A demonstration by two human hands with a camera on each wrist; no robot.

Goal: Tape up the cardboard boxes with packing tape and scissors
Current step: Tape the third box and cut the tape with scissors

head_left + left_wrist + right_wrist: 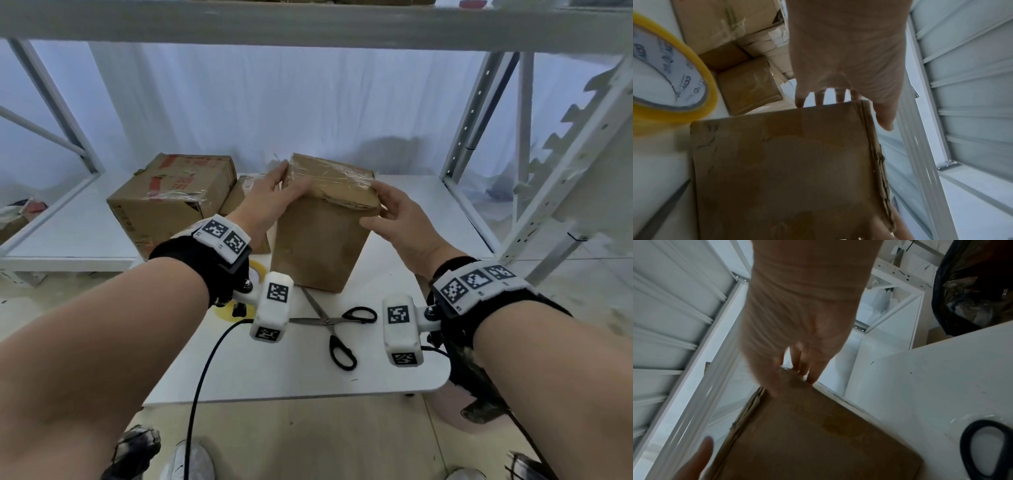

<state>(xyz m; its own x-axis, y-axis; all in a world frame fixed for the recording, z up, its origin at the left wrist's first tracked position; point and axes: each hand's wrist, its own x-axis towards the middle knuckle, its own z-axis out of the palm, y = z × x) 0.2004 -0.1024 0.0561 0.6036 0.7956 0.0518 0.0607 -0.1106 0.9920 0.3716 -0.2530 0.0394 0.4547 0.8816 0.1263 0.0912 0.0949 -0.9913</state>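
Nearest on the white tabletop (pixel 301 373), black-handled steel scissors (pixel 334 325) lie spread apart, with a yellow roll of clear packing tape (pixel 672 78) just left of them. Beyond stands the tall brown cardboard box (pixel 317 240), its top already glossy with tape. The step looks like smoothing that tape; next probably comes turning the box to seal another seam. The left hand (pixel 265 202) grips the top-left edge, while the right hand (pixel 399 219) pinches the right corner.
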